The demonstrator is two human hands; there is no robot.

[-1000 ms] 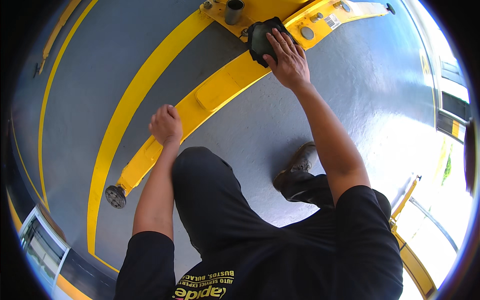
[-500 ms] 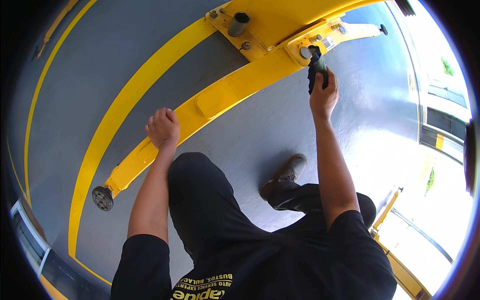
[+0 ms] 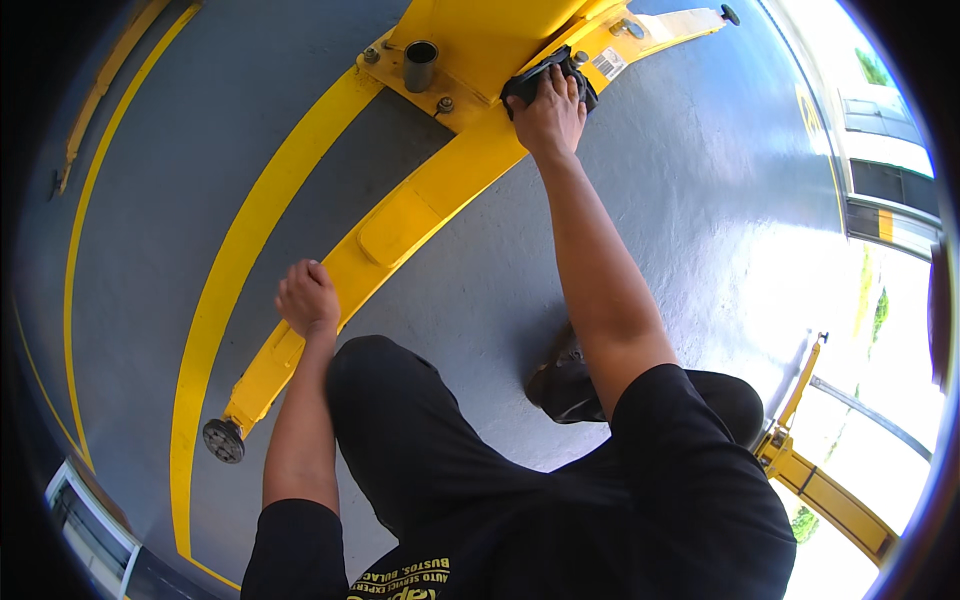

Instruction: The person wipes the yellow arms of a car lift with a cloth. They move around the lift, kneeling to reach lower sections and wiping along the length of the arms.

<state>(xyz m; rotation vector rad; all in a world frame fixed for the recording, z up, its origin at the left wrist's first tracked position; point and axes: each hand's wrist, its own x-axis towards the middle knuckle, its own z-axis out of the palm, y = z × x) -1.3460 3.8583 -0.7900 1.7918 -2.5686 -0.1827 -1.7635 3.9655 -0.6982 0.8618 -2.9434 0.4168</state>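
Observation:
My right hand (image 3: 550, 118) presses a dark cloth (image 3: 522, 88) down over the pivot end of a yellow vehicle-lift arm (image 3: 440, 195), close to the lift post's base. Its fingers lie across the cloth, which bunches out on both sides. My left hand (image 3: 308, 299) is curled into a loose fist at the far side of the same arm, nearer its outer end. Nothing shows in that fist; whether it touches the metal I cannot tell. A round dark pad (image 3: 223, 440) caps the outer end of the arm.
The yellow lift post (image 3: 480, 40) rises from a bolted base plate with an upright metal tube (image 3: 421, 66). A second lift arm (image 3: 680, 30) reaches to the upper right. Yellow lines (image 3: 240, 240) mark the grey floor. Another yellow arm (image 3: 830, 495) stands at the lower right.
My right hand has moved left and onto the lift arm, laying the cloth over the pivot; before, it held the cloth bunched beside it. The view has shifted, and my left hand stays curled.

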